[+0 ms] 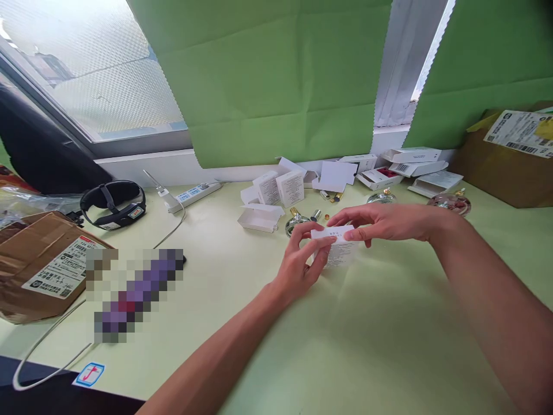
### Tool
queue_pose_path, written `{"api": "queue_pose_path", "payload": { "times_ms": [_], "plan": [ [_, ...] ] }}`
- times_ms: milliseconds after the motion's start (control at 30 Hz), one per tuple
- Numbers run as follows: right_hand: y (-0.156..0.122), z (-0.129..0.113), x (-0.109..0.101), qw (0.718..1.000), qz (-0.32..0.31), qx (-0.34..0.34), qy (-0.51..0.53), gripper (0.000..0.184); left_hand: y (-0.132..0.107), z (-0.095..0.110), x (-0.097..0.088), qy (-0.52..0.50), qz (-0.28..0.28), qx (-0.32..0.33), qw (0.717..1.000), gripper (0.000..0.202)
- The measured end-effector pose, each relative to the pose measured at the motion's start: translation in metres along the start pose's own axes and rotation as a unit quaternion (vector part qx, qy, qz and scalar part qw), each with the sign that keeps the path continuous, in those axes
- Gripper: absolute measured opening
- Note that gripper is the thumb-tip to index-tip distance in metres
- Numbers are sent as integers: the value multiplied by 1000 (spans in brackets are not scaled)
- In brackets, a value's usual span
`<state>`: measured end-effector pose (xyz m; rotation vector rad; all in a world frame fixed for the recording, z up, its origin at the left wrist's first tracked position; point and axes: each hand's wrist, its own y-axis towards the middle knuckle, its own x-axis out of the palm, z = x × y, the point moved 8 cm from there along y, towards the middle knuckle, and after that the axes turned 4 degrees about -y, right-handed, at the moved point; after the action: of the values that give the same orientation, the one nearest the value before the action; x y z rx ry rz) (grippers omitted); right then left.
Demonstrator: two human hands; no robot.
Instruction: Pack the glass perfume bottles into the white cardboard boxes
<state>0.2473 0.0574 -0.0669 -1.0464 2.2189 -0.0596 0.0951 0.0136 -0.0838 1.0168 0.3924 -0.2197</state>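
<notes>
One table (389, 346), left fingers (318, 245) and right fingers (363, 231) in pinches on one white box (343, 255)

Bright window (95, 75) glare, soft tabletop (367, 346) shadows, pixelated patch (142, 294) at left

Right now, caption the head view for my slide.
The left hand and right hand hold a small white box, with open white cartons behind on the pale table.
</notes>
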Motion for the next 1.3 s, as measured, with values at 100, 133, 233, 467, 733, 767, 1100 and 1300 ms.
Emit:
{"api": "queue_pose_path", "payload": {
  "times_ms": [100, 133, 233, 467, 733, 767, 1100, 1300],
  "plan": [
    [1, 1, 0, 1000, -2, 0, -3, 57, -1, -1, 1, -4, 2, -5, 1000, 30],
    [1, 0, 0, 1000, -2, -1, -4, 57, -1, -1, 2, -5, 4, -8, 1000, 29],
    [1, -2, 0, 1000, 3, 0, -10, 59, -2, -2, 3, -5, 6, -13, 1000, 28],
    [-2, -1, -7, 998, 49, 17, -25, 54, -4, -3, 3, 18, -5, -8, 1000, 33],
    [5, 1, -3, 999, 29, -19, -14, 51, -4, -3, 3, 3, -10, -5, 1000, 34],
    [6, 1, -3, 999, 28, -19, -13, 50, -4, -3, 3, 3, -9, -5, 1000, 34],
    [7, 1, -1, 1000, 21, -7, 6, 52, -3, -1, 3, 5, 1, -8, 1000, 26],
    [6, 1, -2, 1000, 31, -4, 3, 54, -4, -2, 3, 18, 4, -7, 1000, 25]
  ]
}}
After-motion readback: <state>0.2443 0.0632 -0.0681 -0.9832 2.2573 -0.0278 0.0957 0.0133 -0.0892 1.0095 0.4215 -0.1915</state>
